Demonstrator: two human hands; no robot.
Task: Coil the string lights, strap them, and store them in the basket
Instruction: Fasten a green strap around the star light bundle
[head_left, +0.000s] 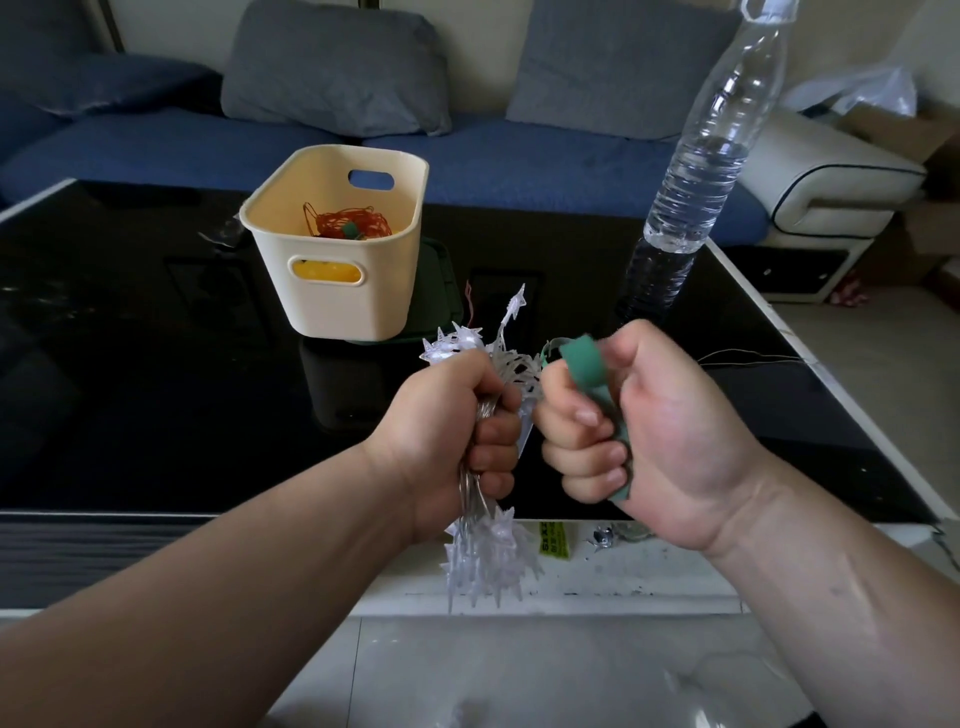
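My left hand (457, 431) grips a coiled bundle of clear star-shaped string lights (488, 564); stars stick out above and below the fist. Right beside it, my right hand (639, 436) is curled round a green strap (584, 361), which runs from above my index finger down through the fist to its lower edge. The two fists almost touch above the front edge of the black glass table (156, 415). A cream plastic basket (337, 291) stands farther back on the table, left of centre. Inside it lies an orange wire coil (353, 221) with a green strap.
A clear water bottle (696, 176) stands on the table at the right, behind my right hand. A thin wire (753, 358) lies along the table's right side. A dark green object sits behind the basket. A blue sofa with grey cushions (337, 67) runs behind the table.
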